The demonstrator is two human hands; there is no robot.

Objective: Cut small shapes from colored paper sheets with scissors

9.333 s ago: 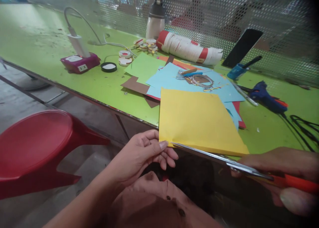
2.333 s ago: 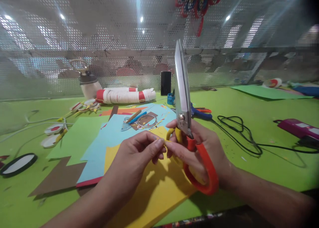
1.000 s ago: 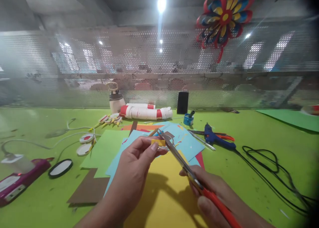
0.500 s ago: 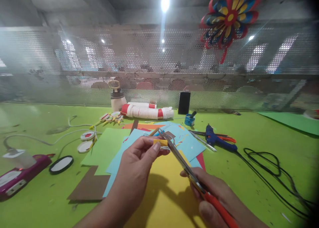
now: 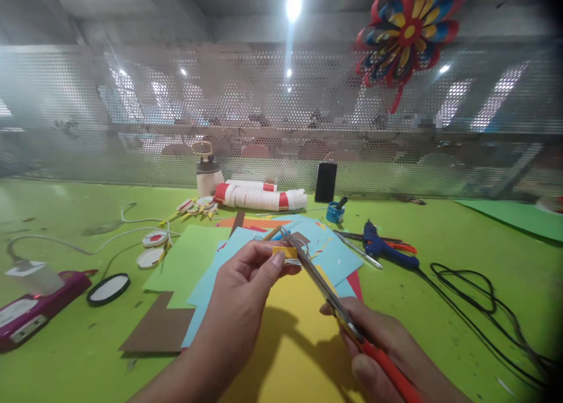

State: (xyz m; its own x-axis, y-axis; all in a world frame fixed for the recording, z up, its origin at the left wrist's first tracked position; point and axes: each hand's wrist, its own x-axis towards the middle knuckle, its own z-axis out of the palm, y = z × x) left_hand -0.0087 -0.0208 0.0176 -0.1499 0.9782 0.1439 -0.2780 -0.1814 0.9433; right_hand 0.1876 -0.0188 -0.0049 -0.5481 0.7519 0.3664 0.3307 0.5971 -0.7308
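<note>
Pinched between the thumb and fingers of my left hand (image 5: 244, 285) is a small yellow paper piece (image 5: 285, 252). My right hand (image 5: 373, 338) grips the red-handled scissors (image 5: 328, 291), whose long metal blades slant up and left. The blades lie close against the right end of the yellow piece; I cannot tell whether they are cutting into it. Beneath both hands lies a large yellow sheet (image 5: 290, 344), with their shadows on it. Light blue sheets (image 5: 338, 256) carrying small paper scraps spread out behind the scissors.
A blue hot glue gun (image 5: 387, 250) with a looped black cord (image 5: 479, 297) lies to the right. Green (image 5: 193, 250) and brown sheets (image 5: 160, 327) are at the left, near a purple power strip (image 5: 48, 309). Behind stand a white-and-red paper roll (image 5: 259, 197), a bottle (image 5: 209, 177) and a blue tape roll (image 5: 335, 213).
Both hands keep nearly the same position. The yellow paper piece and left fingertips have shifted very slightly, and the whole view has moved a little.
</note>
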